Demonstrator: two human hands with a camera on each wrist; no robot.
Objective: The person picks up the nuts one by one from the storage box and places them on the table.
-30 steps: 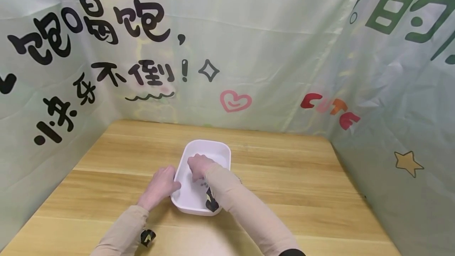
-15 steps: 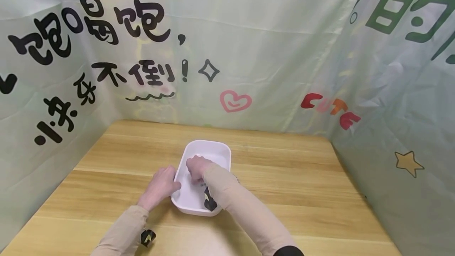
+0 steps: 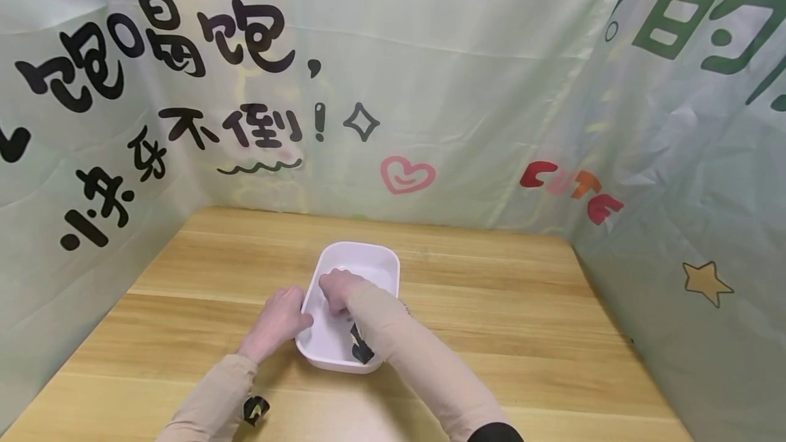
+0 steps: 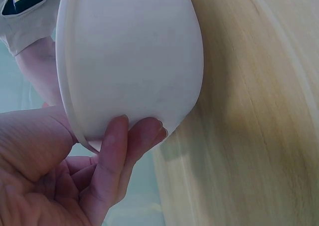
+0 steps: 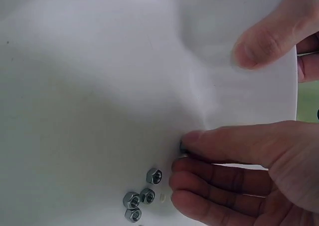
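Note:
A white plastic box (image 3: 331, 350) with rounded corners stands on the table. My left hand (image 3: 280, 319) grips its left rim; in the left wrist view the fingers (image 4: 113, 151) lie against the outer wall, and in the right wrist view the thumb is over the inside. Down inside the box, my right hand (image 5: 234, 171) pinches a small metal hex nut (image 5: 183, 147) between thumb and fingers, most of that nut being hidden. Several loose nuts (image 5: 132, 200) lie on the box floor close to the right fingertips. From the head view, the right hand and sleeve cover most of them.
The wooden table (image 3: 491, 305) extends on both sides of the box. Printed cloth (image 3: 479, 121) hangs along its back and sides. A dark strap device (image 3: 254, 410) sits at the left wrist, another (image 3: 361, 345) at the right wrist inside the box.
My right hand has shifted slightly left within the box, covering more of the loose nuts in the head view. The left hand and the box stay in place.

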